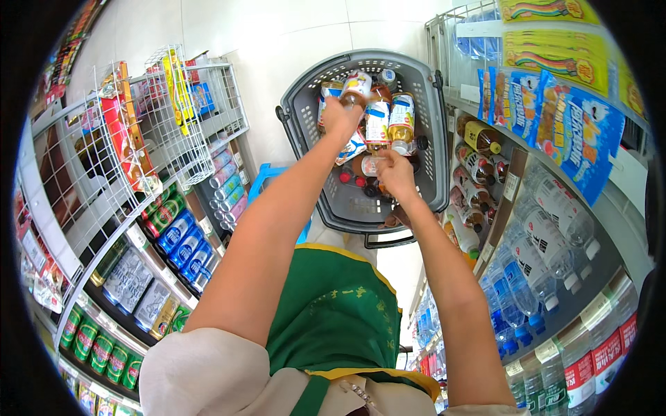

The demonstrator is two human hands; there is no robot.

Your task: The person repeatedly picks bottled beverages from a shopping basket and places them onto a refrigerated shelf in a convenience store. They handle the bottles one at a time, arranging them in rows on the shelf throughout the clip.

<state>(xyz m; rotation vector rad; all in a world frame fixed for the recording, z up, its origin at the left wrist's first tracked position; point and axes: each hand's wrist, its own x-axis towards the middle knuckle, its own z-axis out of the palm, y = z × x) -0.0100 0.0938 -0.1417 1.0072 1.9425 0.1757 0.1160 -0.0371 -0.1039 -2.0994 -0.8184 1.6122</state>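
Note:
A grey plastic shopping basket (385, 221) stands on the floor before me, holding drink bottles and snack bags. My left hand (342, 115) grips a bottle with a colourful white label (357, 83) over the basket's far left part. Lower and to the right, my right hand (395, 171) is at a brownish bottle with a pale label (366, 166), its fingers closed around one end. Between the hands lie bottles of yellowish drink (402, 117) and a white-and-blue labelled bottle (377, 122). A white-and-blue snack bag (352, 148) lies beneath my left wrist.
A blue plastic stool (269, 171) is partly hidden behind my left forearm. Shelves of cans (179, 234) and wire racks (195, 130) flank me on the left. On the right are shelves of water bottles (541, 234) and hanging snack bags (577, 135). Pale floor tiles (312, 31) lie beyond the basket.

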